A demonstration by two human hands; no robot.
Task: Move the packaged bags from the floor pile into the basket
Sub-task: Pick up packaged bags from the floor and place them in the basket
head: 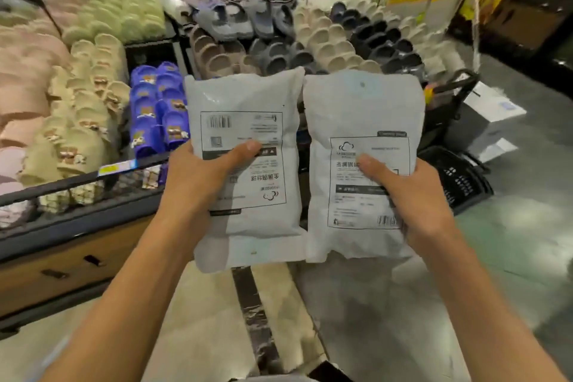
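Two bare forearms reach in from the bottom edge. Left hand (pixel 198 178) grasps the left bag (pixel 245 164) by its lower left side, thumb across the printed label, fingers hidden behind. Right hand (pixel 409 192) grasps the right bag (pixel 362 164) the same way, thumb on the label, fingers out of sight behind the pack. Both bags are pale grey, held up side by side, long edges touching or nearly so; cannot tell which. Label print is upside down on the left bag and too blurred to read on either.

Black basket (pixel 455 177) sits on the floor to the right, largely hidden behind the right bag and hand; only its perforated wall and part of a rim show. White boxes (pixel 490 108) lie beyond it, beside a dark frame. Display table (pixel 77 226) at left carries rows of slippers (pixel 93 108). Far shelves are blurred.
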